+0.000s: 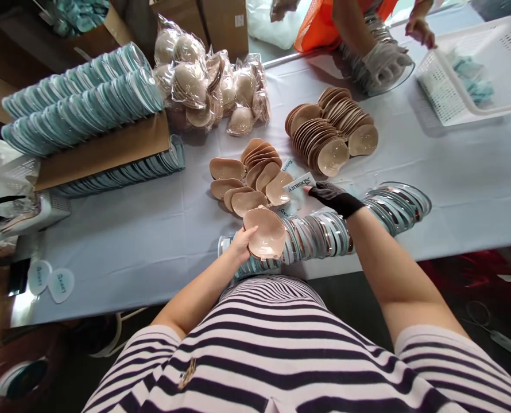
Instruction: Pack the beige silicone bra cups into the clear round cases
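Left hand (240, 244) holds 1 beige silicone cup (264, 232) by its near-left edge, fingers closed on the rim, hollow side up; held this way the inner face stays visible and the cup sits just over the row of clear shell trays (324, 229) that runs rightward from the grip along the near tabletop (130, 241) edge. Right hand (335, 197), in a black fingerless glove, is extended with fingers closing on a printed card (301, 182); whether the card is actually pinched or only touched, cannot tell. The card lies just beyond and to the right of the held cup, next to the loose cups. Directly beyond the left grip: a fanned spread of loose beige cups (249, 178), overlapped so that each edge is exposed for picking singly. Farther beyond and right of the right grip: a denser stack of cups (328, 135), nested in 2 rows, likely to save room. Well beyond and left: bagged cups (204, 86) and rows of blue-edged trays (83, 97) resting on cardboard (104, 152). Far left of the left grip, near the tabletop edge, 2 oval labels (51, 280). Across the tabletop a co-worker's gloved hand (382, 63) rests on another tray row, beside a white basket (475, 69).
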### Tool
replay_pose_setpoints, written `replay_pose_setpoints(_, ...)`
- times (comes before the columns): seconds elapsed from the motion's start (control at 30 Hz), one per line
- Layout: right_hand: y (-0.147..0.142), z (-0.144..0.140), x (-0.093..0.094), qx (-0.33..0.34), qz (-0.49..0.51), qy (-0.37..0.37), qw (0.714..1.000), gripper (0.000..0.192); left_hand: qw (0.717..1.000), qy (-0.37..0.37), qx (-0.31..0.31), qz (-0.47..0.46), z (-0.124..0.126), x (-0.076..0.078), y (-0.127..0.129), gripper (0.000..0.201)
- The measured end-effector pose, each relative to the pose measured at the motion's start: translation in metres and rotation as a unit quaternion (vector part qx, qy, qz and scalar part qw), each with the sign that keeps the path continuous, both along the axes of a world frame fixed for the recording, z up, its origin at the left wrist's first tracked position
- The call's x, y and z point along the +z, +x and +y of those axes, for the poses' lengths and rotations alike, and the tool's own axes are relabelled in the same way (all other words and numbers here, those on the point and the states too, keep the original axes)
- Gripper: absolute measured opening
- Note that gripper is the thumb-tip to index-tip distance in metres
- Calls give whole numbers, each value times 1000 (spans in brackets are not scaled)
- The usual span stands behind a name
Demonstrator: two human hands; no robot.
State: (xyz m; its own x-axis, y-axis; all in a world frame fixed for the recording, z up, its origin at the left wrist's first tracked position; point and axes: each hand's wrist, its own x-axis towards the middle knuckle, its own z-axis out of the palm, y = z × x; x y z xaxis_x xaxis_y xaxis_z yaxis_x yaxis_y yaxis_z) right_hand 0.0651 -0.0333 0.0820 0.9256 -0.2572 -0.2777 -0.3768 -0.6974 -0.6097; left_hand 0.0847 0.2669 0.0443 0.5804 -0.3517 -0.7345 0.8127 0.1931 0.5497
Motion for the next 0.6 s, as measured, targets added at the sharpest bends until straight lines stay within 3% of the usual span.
replay_pose_setpoints(0.07, -24, 27, 26, -35, -45, 197, 979, 52, 1000, 0, 1, -11, -1, 1, -3, 40)
replay_pose_setpoints(0.1, -36, 44, 35, -39, -52, 260, 963, 52, 1000, -8, -1, -22, -1, 3, -5, 40)
replay_pose_setpoints(0.17, -56, 79, 45, -51, -92, 317, 943, 49, 998, -38, -15, -55, -2, 9, -10, 44)
replay_pose_setpoints(0.3, -85, 145, 38, -165, -191, 291, 923, 51, 992, -61, -40, -102, 5, 33, -21, 47)
replay_pose_setpoints(0.4, -106, 184, 36, -252, -178, 314, 898, 47, 994, -55, -60, -72, 22, 55, -26, 44)
replay_pose_setpoints(0.6, -132, 233, 63, -323, -156, 305, 882, 40, 968, -175, -179, 2, 78, 92, -29, 58)
